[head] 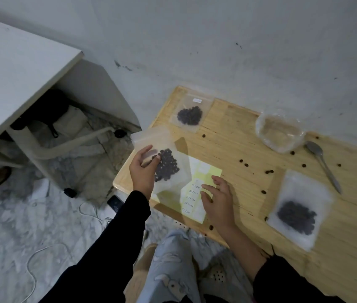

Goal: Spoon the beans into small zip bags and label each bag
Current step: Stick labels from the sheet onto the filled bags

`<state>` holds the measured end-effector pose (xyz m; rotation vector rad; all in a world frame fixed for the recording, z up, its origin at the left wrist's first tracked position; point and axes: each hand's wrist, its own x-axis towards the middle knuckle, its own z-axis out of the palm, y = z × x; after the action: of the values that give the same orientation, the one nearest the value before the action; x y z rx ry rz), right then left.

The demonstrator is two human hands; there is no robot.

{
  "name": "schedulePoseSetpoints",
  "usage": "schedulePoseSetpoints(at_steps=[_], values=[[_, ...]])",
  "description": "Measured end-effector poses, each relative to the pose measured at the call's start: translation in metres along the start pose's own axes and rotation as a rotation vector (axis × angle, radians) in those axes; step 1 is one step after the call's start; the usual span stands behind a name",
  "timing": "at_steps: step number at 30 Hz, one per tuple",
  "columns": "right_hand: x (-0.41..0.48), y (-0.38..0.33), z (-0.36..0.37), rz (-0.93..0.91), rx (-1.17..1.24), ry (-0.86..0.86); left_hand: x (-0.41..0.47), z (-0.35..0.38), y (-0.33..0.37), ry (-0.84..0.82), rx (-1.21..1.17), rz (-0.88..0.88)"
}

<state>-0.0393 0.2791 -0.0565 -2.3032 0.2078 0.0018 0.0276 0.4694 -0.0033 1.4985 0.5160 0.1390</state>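
My left hand grips a frosted zip bag holding dark beans, at the left end of the low wooden table. My right hand rests with spread fingers on a yellow sheet of white labels, some with writing, which lies partly under that bag. A second filled bag with a small label lies at the far left. A third filled bag lies at the right.
A clear plastic container stands near the wall, with a metal spoon beside it. Several loose beans are scattered over the table. A white desk stands to the left. Cables lie on the marble floor.
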Motion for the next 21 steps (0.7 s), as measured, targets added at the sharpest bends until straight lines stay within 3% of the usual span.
schedulePoseSetpoints(at_steps=[21], values=[[0.014,-0.022,0.003,0.243,-0.033,0.009,-0.006,0.011,0.006,-0.087,-0.036,-0.022]])
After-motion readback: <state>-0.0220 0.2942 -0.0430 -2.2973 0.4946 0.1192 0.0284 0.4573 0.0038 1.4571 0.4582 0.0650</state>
